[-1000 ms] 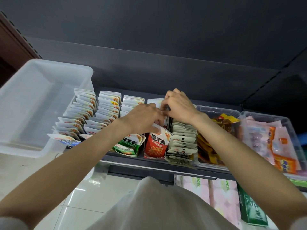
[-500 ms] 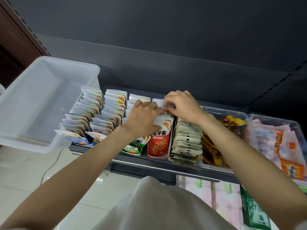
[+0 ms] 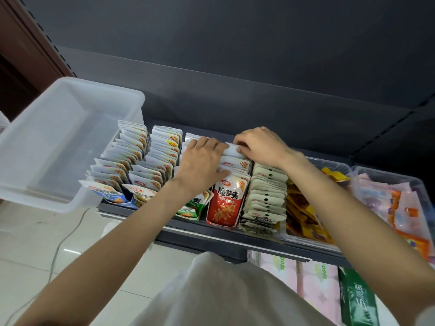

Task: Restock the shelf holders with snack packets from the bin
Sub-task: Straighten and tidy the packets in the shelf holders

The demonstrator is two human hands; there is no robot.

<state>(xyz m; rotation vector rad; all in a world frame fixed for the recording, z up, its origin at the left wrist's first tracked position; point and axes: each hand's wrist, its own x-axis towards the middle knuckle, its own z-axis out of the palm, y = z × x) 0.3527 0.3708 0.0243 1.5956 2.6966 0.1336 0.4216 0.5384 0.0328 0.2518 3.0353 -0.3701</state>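
Upright rows of snack packets fill holders on a dark shelf. The row of red packets stands in the middle. My left hand lies flat over the tops of the red row and the green-packet row beside it, fingers spread. At the far end of the red row my right hand pinches the top of a white-backed packet. A translucent bin sits at the left, with no packets visible inside.
Left of my hands stand two rows of blue and olive packets; to the right a row of beige packets. Clear tubs hold yellow-orange snacks and pink ones. Pink tissue packs lie on the shelf below.
Both hands have shifted toward the back of the red row. The red packets, tipped forward a second ago, now stand more upright and packed. The view has tilted slightly.
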